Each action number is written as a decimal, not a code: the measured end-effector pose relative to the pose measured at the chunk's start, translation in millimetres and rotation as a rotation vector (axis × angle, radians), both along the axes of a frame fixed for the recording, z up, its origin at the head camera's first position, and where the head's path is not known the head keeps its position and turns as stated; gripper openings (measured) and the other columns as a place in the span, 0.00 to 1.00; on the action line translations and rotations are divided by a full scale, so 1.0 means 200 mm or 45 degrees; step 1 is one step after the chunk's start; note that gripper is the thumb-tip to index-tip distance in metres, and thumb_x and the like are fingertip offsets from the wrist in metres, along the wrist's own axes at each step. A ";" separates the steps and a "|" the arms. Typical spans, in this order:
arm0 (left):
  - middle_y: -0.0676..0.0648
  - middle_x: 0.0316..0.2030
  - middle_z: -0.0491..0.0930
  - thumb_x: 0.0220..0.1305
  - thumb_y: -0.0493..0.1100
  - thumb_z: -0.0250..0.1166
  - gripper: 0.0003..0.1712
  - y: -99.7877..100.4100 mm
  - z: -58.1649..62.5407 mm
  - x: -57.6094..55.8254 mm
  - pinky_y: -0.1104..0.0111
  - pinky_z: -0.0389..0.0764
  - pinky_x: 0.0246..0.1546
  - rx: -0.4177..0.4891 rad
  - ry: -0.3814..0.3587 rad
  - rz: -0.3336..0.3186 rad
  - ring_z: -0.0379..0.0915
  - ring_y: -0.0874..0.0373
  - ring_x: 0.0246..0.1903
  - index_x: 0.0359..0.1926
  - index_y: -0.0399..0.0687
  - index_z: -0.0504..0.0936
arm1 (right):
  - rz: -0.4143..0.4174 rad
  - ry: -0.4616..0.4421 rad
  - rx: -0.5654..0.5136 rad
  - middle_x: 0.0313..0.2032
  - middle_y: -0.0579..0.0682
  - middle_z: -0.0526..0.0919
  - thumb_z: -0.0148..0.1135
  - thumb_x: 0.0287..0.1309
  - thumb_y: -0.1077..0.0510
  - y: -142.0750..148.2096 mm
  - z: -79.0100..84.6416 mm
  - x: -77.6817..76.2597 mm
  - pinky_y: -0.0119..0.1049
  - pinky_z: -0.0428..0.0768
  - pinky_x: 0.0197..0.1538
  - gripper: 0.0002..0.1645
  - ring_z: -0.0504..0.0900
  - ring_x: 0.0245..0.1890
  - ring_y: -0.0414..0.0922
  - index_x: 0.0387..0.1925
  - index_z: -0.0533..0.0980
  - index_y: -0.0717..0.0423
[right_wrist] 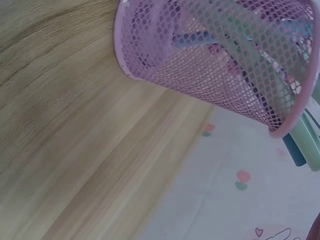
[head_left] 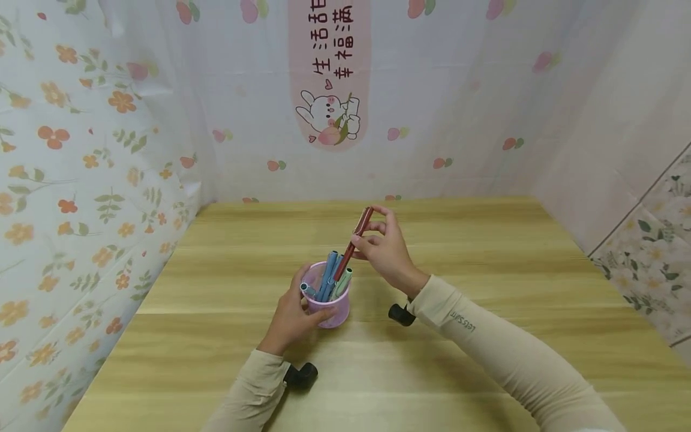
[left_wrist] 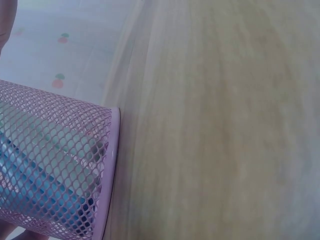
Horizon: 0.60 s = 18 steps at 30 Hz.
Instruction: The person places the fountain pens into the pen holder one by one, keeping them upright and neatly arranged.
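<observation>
A pink mesh pen cup point(head_left: 336, 315) stands on the table, and my left hand point(head_left: 296, 318) grips it from the left side. Several blue pens point(head_left: 327, 277) and a light green pen point(head_left: 342, 283) lean inside it. My right hand point(head_left: 390, 251) pinches a dark red pen point(head_left: 363, 222) above the cup; the lower end of that pen is down among the others at the rim. In the left wrist view the cup's mesh point(left_wrist: 60, 150) shows blue and pale green pens through it. The right wrist view shows the cup point(right_wrist: 200, 75) with a green pen point(right_wrist: 305, 142) jutting past its rim.
The wooden table point(head_left: 475, 252) runs back to a white curtain point(head_left: 464, 96) printed with fruit and a rabbit. Floral cloth point(head_left: 81, 198) hangs at the left. Black wrist devices point(head_left: 302, 377) stick out from both sleeves.
</observation>
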State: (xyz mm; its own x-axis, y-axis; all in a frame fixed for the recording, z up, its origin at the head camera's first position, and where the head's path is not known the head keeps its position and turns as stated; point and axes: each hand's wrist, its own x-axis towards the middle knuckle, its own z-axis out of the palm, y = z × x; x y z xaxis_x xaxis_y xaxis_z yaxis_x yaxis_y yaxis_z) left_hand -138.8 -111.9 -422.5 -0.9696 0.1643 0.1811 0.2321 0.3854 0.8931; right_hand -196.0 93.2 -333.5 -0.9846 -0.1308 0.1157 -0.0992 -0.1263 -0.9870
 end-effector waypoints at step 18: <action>0.32 0.60 0.70 0.46 0.42 0.79 0.59 0.00 0.00 -0.01 0.49 0.79 0.49 0.001 0.017 -0.002 0.72 0.37 0.56 0.73 0.45 0.52 | -0.047 0.372 0.161 0.49 0.64 0.73 0.62 0.56 0.75 -0.03 -0.06 0.04 0.44 0.85 0.37 0.44 0.81 0.40 0.55 0.70 0.55 0.55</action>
State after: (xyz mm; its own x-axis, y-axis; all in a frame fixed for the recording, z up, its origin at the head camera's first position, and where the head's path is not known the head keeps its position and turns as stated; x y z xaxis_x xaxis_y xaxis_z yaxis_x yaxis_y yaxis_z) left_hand -139.9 -112.2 -422.7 -0.9669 0.1653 0.1942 0.2444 0.3842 0.8903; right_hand -188.3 88.0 -346.0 -0.9166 -0.1274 0.3791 -0.3827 0.0047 -0.9238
